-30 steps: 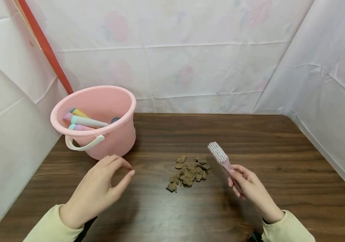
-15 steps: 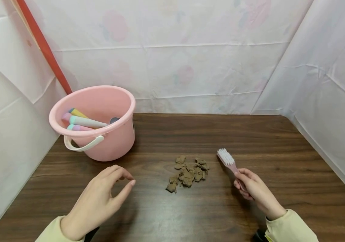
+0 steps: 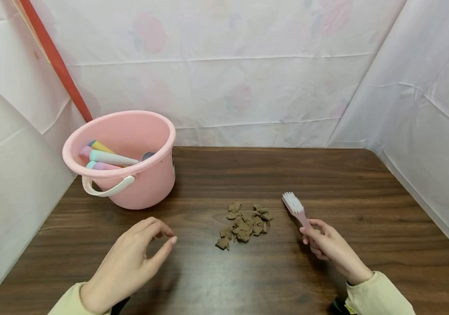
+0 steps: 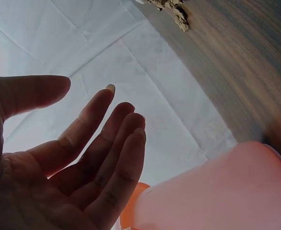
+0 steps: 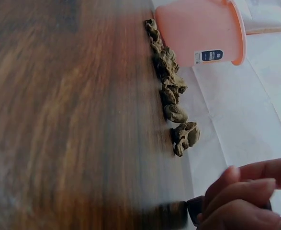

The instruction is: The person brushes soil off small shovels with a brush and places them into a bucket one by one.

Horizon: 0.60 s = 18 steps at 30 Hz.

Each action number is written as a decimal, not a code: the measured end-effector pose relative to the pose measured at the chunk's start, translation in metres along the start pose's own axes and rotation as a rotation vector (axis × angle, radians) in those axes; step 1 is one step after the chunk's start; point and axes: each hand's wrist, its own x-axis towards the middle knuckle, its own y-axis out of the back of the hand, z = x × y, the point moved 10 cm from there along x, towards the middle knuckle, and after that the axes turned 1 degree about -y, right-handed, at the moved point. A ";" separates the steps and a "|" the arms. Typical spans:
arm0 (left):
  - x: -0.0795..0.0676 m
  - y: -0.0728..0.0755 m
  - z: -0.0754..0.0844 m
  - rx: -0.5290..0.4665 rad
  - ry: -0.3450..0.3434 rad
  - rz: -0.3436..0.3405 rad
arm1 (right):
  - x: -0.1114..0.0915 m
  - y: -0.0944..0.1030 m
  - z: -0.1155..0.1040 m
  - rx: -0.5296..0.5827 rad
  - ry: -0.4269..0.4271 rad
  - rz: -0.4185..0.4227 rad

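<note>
My right hand [image 3: 328, 245] grips the handle of a pink brush [image 3: 296, 208] with white bristles, which are turned up in the head view. Left of the brush, a loose cluster of brown crumpled clumps [image 3: 243, 227] lies on the table; what they are made of I cannot tell. The right wrist view shows the clumps [image 5: 171, 79] as a low row, with the curled fingers [image 5: 241, 196] at the lower right. My left hand [image 3: 131, 258] hovers in front of the bucket, fingers bent loosely and thumb apart, holding nothing. Its fingers [image 4: 102, 153] are apart from the thumb in the left wrist view.
A pink bucket [image 3: 145, 190] with a white handle [image 3: 110, 189] stands at the back left of the dark wooden table [image 3: 327, 170]. Several pastel-handled tools [image 3: 114, 157] lean inside it. White sheeting [image 3: 224, 78] encloses the back and sides, with a red strip [image 3: 57, 61] at left.
Over the last second the right hand with the brush has shifted right and a little nearer. The left hand has drifted slightly down. The clumps and bucket stay put.
</note>
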 end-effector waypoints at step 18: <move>-0.006 -0.006 -0.002 -0.003 -0.010 -0.022 | -0.009 0.006 0.000 -0.193 0.065 0.093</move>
